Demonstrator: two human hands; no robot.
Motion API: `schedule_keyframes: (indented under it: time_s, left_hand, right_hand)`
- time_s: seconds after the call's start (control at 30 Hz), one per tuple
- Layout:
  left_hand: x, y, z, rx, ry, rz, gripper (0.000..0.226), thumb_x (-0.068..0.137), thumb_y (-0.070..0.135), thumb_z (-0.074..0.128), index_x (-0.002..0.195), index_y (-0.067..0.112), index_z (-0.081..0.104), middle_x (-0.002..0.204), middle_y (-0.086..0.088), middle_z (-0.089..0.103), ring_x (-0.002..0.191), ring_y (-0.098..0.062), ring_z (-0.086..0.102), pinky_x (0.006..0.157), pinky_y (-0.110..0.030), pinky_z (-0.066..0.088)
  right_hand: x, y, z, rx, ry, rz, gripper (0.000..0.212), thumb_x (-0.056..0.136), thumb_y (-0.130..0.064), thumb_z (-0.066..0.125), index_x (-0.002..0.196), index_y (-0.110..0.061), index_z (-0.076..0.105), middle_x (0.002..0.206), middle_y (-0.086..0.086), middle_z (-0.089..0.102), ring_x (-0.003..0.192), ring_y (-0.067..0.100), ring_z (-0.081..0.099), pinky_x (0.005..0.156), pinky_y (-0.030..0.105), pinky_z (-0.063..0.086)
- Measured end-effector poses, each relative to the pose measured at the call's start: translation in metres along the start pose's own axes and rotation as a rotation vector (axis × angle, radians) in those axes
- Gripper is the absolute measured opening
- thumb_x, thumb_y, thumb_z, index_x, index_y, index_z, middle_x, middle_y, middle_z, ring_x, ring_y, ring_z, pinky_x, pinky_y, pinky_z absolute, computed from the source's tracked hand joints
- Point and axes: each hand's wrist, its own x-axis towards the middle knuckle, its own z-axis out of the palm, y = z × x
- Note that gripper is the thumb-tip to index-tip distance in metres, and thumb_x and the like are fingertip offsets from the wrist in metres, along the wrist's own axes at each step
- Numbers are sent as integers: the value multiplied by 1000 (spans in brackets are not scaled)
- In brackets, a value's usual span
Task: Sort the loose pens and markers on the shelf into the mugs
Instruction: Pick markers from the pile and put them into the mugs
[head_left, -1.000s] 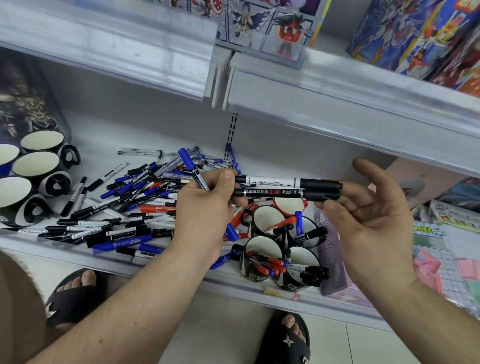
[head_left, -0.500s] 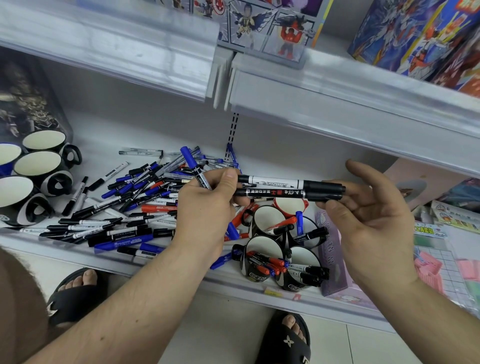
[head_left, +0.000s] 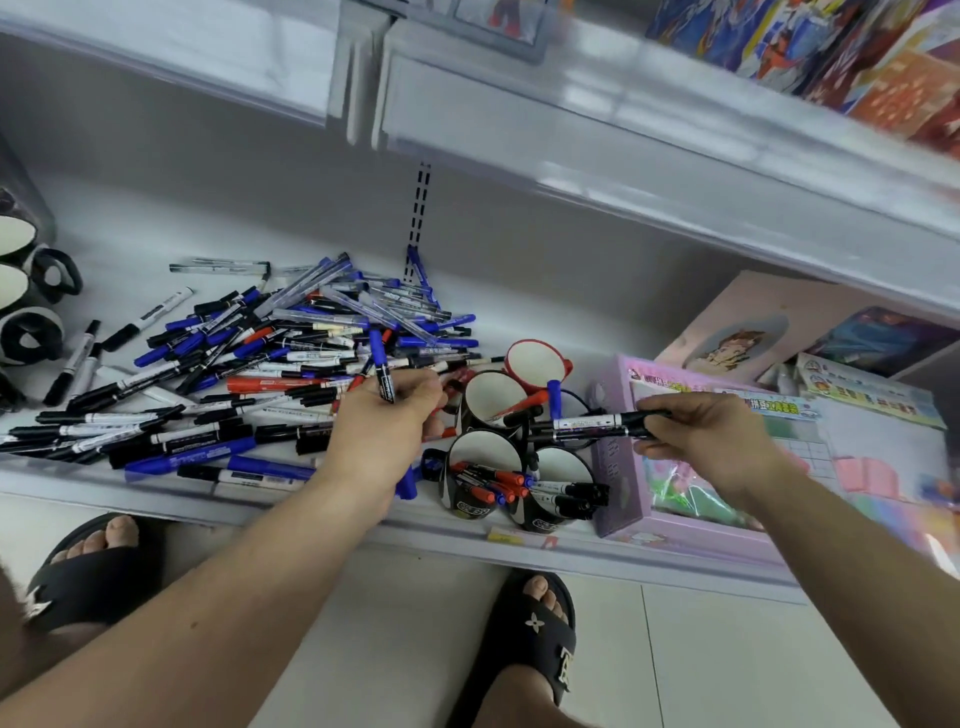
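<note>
The black markers (head_left: 597, 426), white-labelled with black caps, lie level in the right hand (head_left: 701, 441), fingers curled round their cap end, right over the cluster of mugs (head_left: 488, 467). Left hand (head_left: 384, 421) pinches a blue marker (head_left: 381, 371) upright at the loose pile (head_left: 249, 374). Mugs sit near the shelf (head_left: 130, 499) front lip, a pink box (head_left: 623, 499) tight on their right.

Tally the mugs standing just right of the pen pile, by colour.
Red mug: 1
Black mugs: 3
Total: 4 in view; the black markers held in the right hand may hide another.
</note>
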Motion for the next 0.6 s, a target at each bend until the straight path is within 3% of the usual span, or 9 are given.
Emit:
schedule_keyframes:
  time_s: [0.17, 0.27, 0.37, 0.47, 0.6]
  left_hand:
    - [2, -8, 6, 14, -38, -69, 15, 97, 14, 56, 93, 20, 69, 79, 2, 71, 63, -10, 59, 51, -21, 40]
    - [1, -12, 10, -59, -76, -116, 10, 98, 14, 56, 95, 15, 66, 78, -3, 70, 63, -14, 58, 49, -24, 36]
    - [2, -14, 11, -82, -75, -155, 9, 99, 21, 55, 98, 16, 62, 79, -4, 70, 64, -16, 60, 48, -26, 37]
    - [3, -17, 10, -108, -80, -177, 11, 100, 23, 54, 102, 16, 61, 76, -5, 71, 62, -17, 61, 47, -28, 37]
    - [1, -19, 12, -97, -106, -187, 13, 99, 24, 53, 106, 15, 59, 73, -3, 71, 63, -17, 61, 49, -27, 37]
  right_hand:
    - [14, 32, 8, -405, -4, 69, 18, 89, 0, 64, 93, -10, 77, 72, 1, 75, 63, 16, 73, 72, 33, 62]
    - [15, 41, 23, -576, -39, 38, 22, 89, -5, 59, 85, -19, 77, 76, 3, 75, 62, 16, 73, 66, 25, 60]
    - [18, 51, 41, -639, -117, 17, 24, 93, -7, 53, 95, -15, 75, 88, 8, 75, 68, 19, 73, 69, 25, 59]
    - [20, 64, 58, -815, -144, -85, 27, 96, -12, 51, 113, -15, 72, 103, 13, 72, 91, 28, 68, 76, 23, 49]
    - [14, 72, 75, -1073, -253, -259, 35, 97, -13, 48, 130, -17, 61, 109, 17, 70, 100, 35, 64, 83, 34, 51]
